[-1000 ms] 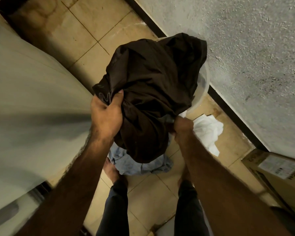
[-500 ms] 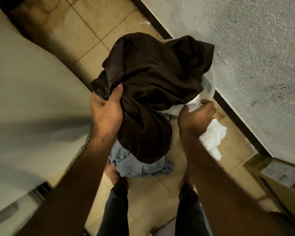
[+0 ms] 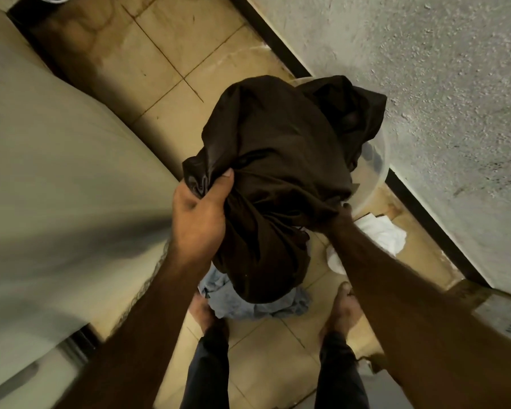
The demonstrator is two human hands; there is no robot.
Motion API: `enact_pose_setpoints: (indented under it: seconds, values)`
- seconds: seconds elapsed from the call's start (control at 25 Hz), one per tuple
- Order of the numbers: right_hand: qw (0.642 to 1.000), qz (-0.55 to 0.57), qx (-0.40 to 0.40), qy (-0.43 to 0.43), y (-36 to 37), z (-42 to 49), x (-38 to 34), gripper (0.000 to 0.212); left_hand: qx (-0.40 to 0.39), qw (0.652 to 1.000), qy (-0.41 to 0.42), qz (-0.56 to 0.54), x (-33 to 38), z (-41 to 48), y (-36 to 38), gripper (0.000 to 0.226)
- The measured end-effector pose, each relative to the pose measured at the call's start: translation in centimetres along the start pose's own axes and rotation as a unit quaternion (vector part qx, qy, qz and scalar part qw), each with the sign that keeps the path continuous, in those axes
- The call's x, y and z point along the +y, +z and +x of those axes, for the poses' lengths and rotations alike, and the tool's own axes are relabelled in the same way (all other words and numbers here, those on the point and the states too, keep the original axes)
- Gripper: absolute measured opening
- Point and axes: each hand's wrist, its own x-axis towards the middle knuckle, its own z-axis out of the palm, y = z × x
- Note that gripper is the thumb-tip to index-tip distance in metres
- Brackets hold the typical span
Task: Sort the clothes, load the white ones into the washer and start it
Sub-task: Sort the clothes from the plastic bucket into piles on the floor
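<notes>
Head view: left hand (image 3: pixel 199 215) grips dark garment (image 3: pixel 278 160); right hand's grip hidden beneath it.

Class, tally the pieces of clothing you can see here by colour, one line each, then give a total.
Dark brown: 1, the shiny dark brown garment held up
Light blue: 1, the crumpled light blue garment on the floor
White: 1, the crumpled white cloth on the floor
Total: 3

Setting: laundry corner of a home.
Beige tiled floor (image 3: pixel 171 54) met a rough plastered wall (image 3: pixel 425 84) with dark skirting; clothes lay loose on the tiles, a clear plastic tub (image 3: pixel 376 160) stood by the wall, a cardboard box (image 3: pixel 496 314) sat nearby, and the person stood barefoot.
</notes>
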Motion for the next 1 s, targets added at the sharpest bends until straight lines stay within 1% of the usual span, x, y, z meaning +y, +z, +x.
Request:
enact_pose_setpoints:
  seconds: [0.04,0.08,0.12,0.16,0.2,0.24,0.28,0.32,0.36,0.4,0.44,0.48,0.52,0.56,0.6,0.64,0.68,0.72,0.76,0.8,0.84,0.88,0.92,0.96,1.0]
  values:
    - [0.997,0.0,0.045,-0.055,-1.7,0.3,-0.1,0.064,-0.008,1.0,0.004,-0.002,0.0,0.0,0.2,0.03]
    - [0.988,-0.001,0.153,-0.037,-2.5,0.6,-0.7,0.054,-0.013,1.0,0.005,-0.006,0.1,0.0,0.4,0.035]
    - [0.956,0.008,0.291,-0.02,-3.3,0.0,-0.9,0.04,-0.02,1.0,0.008,-0.009,0.1,0.0,0.5,0.037]
    - [0.928,0.067,0.359,-0.079,-3.8,-2.6,-1.0,0.026,-0.03,0.999,0.013,-0.013,-0.1,-0.1,0.7,0.037]
    - [0.959,0.042,0.268,-0.081,-3.9,-4.8,-0.3,0.017,-0.04,0.999,0.018,-0.011,-0.4,-0.2,0.8,0.035]
    - [0.969,0.084,0.198,-0.118,-1.9,-6.4,-1.1,0.016,-0.049,0.999,0.014,0.0,-0.8,-0.3,0.8,0.031]
    - [0.955,0.101,0.226,-0.165,-1.0,-6.9,-0.9,0.017,-0.053,0.998,0.005,0.026,-1.2,-0.4,0.8,0.024]
    - [0.95,0.143,0.193,-0.201,-1.2,-8.6,-1.5,0.019,-0.066,0.996,-0.01,0.059,-1.4,-0.7,0.5,0.019]
    - [0.952,0.173,0.153,-0.199,-0.7,-9.6,-2.5,0.024,-0.09,0.99,-0.02,0.111,-1.6,-1.1,0.1,0.023]
    - [0.964,0.185,0.07,-0.179,-0.4,-10.2,-3.3,0.041,-0.126,0.974,-0.013,0.186,-2.0,-1.5,-0.3,0.03]
    - [0.972,0.135,-0.011,-0.192,-0.3,-10.7,-4.0,0.065,-0.174,0.943,0.026,0.284,-2.2,-1.8,-0.5,0.034]
    - [0.975,0.061,-0.067,-0.203,0.2,-11.0,-4.8,0.084,-0.222,0.897,0.087,0.373,-2.2,-2.2,-0.5,0.035]
    - [0.97,0.001,-0.104,-0.221,0.5,-11.3,-5.1,0.091,-0.265,0.853,0.147,0.426,-2.1,-2.7,-0.2,0.037]
    - [0.963,-0.044,-0.125,-0.233,0.5,-11.5,-5.2,0.083,-0.301,0.823,0.177,0.447,-2.1,-3.0,0.1,0.038]
    - [0.96,-0.076,-0.124,-0.238,0.6,-11.5,-5.2,0.065,-0.325,0.809,0.184,0.454,-2.0,-3.2,0.4,0.036]
    - [0.966,-0.083,-0.105,-0.222,0.7,-11.4,-5.4,0.043,-0.337,0.802,0.19,0.455,-2.0,-3.4,0.5,0.032]
    - [0.967,-0.114,-0.048,-0.224,0.5,-11.2,-5.2,0.03,-0.34,0.801,0.198,0.45,-2.1,-3.6,0.5,0.027]
    - [0.957,-0.167,0.028,-0.235,0.2,-11.0,-4.9,0.028,-0.331,0.809,0.202,0.442,-2.3,-3.8,0.2,0.026]
    - [0.927,-0.23,0.123,-0.269,-0.2,-11.0,-4.5,0.031,-0.307,0.826,0.192,0.432,-2.4,-4.1,-0.2,0.03]
    - [0.89,-0.267,0.205,-0.309,-0.5,-11.5,-4.0,0.032,-0.268,0.851,0.166,0.419,-2.3,-4.2,-0.6,0.035]
    - [0.866,-0.264,0.247,-0.345,-0.8,-11.9,-3.5,0.031,-0.222,0.882,0.13,0.396,-2.1,-4.3,-0.7,0.038]
    - [0.877,-0.229,0.232,-0.353,-1.0,-12.3,-3.1,0.029,-0.18,0.912,0.084,0.358,-1.8,-4.1,-0.6,0.041]
    - [0.902,-0.18,0.19,-0.343,-0.9,-12.7,-2.7,0.028,-0.146,0.937,0.03,0.316,-1.6,-3.8,-0.4,0.042]
    - [0.924,-0.132,0.144,-0.33,-0.7,-13.2,-2.2,0.027,-0.122,0.951,-0.027,0.283,-1.5,-3.4,0.0,0.045]
    - [0.938,-0.088,0.11,-0.316,-0.3,-14.0,-1.5,0.025,-0.116,0.955,-0.074,0.264,-1.2,-2.9,0.5,0.049]
